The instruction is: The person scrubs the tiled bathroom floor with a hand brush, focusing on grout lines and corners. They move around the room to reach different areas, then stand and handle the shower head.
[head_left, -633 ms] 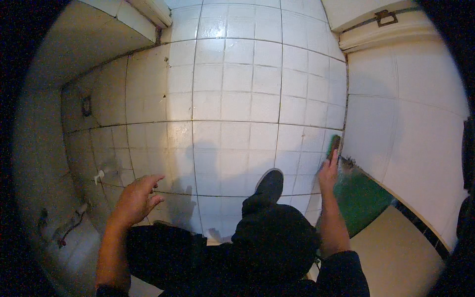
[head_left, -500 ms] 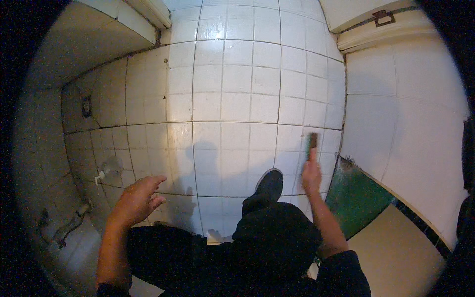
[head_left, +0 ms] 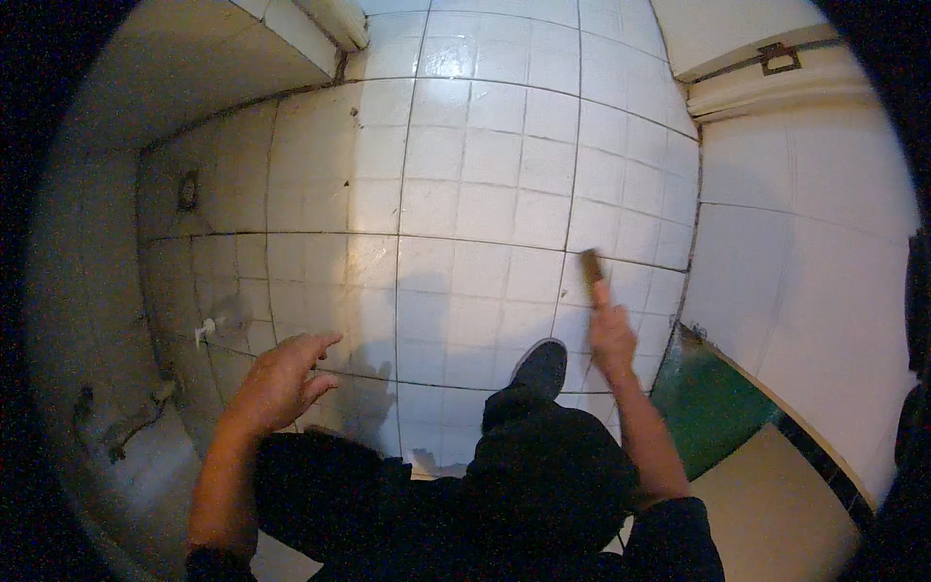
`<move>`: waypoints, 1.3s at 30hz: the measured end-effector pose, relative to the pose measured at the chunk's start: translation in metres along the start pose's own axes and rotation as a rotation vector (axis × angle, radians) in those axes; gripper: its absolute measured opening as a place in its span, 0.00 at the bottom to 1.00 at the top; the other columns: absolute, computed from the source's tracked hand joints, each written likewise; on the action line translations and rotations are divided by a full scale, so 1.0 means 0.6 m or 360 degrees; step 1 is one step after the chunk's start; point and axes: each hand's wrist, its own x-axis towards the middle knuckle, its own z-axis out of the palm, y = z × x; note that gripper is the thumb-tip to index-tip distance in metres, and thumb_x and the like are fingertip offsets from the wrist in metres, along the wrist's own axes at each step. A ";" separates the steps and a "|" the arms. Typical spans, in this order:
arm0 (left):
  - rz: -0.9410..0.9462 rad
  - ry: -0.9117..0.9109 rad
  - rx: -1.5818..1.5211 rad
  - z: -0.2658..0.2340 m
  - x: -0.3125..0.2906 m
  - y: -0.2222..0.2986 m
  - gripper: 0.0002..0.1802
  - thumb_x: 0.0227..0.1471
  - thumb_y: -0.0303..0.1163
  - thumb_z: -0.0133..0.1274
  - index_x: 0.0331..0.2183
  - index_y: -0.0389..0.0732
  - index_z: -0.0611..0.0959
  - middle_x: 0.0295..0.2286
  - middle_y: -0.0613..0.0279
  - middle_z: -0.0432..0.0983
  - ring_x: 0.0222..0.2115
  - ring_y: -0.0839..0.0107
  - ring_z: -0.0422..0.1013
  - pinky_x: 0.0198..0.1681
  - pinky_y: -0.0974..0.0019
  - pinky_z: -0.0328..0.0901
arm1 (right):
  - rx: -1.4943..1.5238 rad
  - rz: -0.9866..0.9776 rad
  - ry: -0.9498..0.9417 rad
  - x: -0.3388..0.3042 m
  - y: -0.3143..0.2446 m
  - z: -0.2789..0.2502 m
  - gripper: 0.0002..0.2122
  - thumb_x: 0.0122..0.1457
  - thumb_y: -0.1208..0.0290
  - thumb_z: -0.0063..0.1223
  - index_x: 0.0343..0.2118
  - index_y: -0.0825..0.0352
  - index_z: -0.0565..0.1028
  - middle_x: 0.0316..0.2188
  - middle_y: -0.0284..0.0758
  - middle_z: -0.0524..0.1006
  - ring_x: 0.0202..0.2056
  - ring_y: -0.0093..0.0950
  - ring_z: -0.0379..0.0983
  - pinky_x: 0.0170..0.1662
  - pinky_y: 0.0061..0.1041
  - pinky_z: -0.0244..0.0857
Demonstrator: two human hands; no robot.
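Observation:
My right hand (head_left: 613, 339) grips a narrow brown brush (head_left: 590, 264), one finger stretched along it. The brush is over the white tiled floor (head_left: 465, 209), close to where two dark grout lines cross, and its tip tilts to the left. I cannot tell whether it touches the tiles. My left hand (head_left: 284, 380) hangs above the floor with nothing in it, thumb and fingers apart. A clear bottle with a white pump top (head_left: 205, 331) lies farther left of that hand.
My dark shoe (head_left: 541, 369) stands on the tiles between my hands. On the right are a green panel (head_left: 713, 398) and a white wall (head_left: 766, 262). A floor drain (head_left: 187, 191) sits at the left, with a pipe fitting (head_left: 141, 427) lower down.
My right hand has swung the brush leftward over the tiles, and its tip now leans left. My left hand keeps its spread pose. The whole view has shifted and turned slightly.

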 end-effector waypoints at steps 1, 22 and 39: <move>-0.0035 0.0002 -0.0002 0.002 -0.004 -0.004 0.30 0.54 0.33 0.63 0.58 0.44 0.74 0.49 0.47 0.76 0.47 0.50 0.75 0.51 0.52 0.70 | 0.0096 0.0054 0.0154 0.012 0.003 -0.019 0.30 0.67 0.66 0.42 0.72 0.48 0.52 0.38 0.49 0.75 0.38 0.51 0.75 0.39 0.52 0.71; 0.0214 0.0178 0.0151 0.011 -0.036 -0.011 0.30 0.52 0.35 0.63 0.56 0.43 0.74 0.47 0.47 0.77 0.48 0.46 0.72 0.52 0.51 0.68 | -0.0205 -0.0762 -0.0046 0.017 -0.184 -0.032 0.27 0.69 0.64 0.41 0.69 0.37 0.57 0.34 0.45 0.72 0.36 0.47 0.75 0.37 0.48 0.70; 0.0006 -0.0137 0.0204 -0.002 -0.041 0.006 0.31 0.55 0.36 0.62 0.59 0.43 0.73 0.53 0.46 0.74 0.55 0.45 0.69 0.58 0.50 0.65 | -0.0137 -0.0377 0.0268 0.217 -0.169 -0.157 0.29 0.68 0.63 0.45 0.70 0.34 0.54 0.35 0.46 0.74 0.35 0.47 0.76 0.39 0.48 0.71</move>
